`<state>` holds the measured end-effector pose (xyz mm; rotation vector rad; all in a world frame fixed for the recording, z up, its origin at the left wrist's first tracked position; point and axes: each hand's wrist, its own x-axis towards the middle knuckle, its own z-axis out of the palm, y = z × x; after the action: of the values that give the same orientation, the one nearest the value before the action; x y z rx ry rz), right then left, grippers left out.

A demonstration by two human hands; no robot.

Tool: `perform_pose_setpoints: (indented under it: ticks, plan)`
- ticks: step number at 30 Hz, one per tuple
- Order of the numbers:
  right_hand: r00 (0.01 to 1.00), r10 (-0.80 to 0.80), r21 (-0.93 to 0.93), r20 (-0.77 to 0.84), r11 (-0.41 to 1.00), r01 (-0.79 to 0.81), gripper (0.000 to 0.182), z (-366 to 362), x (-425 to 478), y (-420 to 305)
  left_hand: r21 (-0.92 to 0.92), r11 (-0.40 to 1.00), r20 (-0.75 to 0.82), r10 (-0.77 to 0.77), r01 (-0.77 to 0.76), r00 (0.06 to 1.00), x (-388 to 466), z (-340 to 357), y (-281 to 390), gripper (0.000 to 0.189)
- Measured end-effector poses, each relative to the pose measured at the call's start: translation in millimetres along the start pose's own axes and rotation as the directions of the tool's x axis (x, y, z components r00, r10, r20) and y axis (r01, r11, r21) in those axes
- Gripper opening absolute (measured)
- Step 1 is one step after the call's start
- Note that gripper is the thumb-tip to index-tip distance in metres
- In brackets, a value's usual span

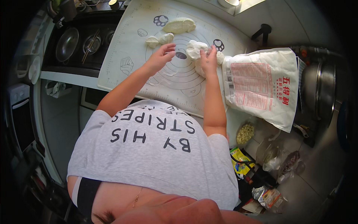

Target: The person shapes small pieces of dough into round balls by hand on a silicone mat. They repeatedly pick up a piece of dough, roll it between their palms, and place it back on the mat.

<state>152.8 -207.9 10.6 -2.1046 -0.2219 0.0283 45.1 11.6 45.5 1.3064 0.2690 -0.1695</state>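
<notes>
A pale silicone baking mat (128, 53) printed with rings and paw marks lies before me. My left hand (163, 57) is over its middle, empty, with fingers apart. Just beyond those fingertips sit two small dough lumps (160, 40), and a longer dough piece (179, 25) lies farther back. My right hand (209, 60) is beside a flour-dusted white lump (196, 49), with thumb and forefinger raised; whether it grips anything is hidden. Another pale lump (220, 58) shows past its right side. Smears of flour (165, 74) mark the mat nearer my body.
A large white flour sack (260, 84) bearing print stands at the mat's right edge. Left of the mat is a black cooktop (79, 67) with a wok (67, 44) and chopsticks (91, 46). Bagged foods (268, 156) lie lower right, and a metal pot (321, 86) stands far right.
</notes>
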Motion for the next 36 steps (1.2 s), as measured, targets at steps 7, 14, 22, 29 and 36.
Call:
perform_pose_setpoints:
  ticks: [7,14,22,29,36]
  plan:
    - [0.911,0.144,-0.76,0.385,0.609,0.225,0.08,39,30,11,0.051,0.97,-0.042,-0.235,0.237,0.971,-16,-37,-9,0.037]
    - [0.935,0.222,-0.795,0.276,0.6,0.093,0.088,52,29,6,0.057,0.993,-0.187,-0.092,0.104,0.978,-14,-74,-24,0.027]
    - [0.83,-0.362,-0.458,0.425,0.705,0.542,0.056,103,35,-41,0.941,0.33,-0.133,0.548,-0.068,0.826,33,-88,-27,0.037]
    - [0.794,-0.329,-0.256,0.511,0.824,0.506,0.043,107,38,-53,0.916,0.393,-0.196,0.273,0.077,0.942,47,-103,-16,0.047]
    - [0.75,-0.42,-0.255,0.511,0.759,0.599,0.041,84,-37,-59,0.891,0.452,-0.243,0.373,0.053,0.896,24,-115,-24,0.051]
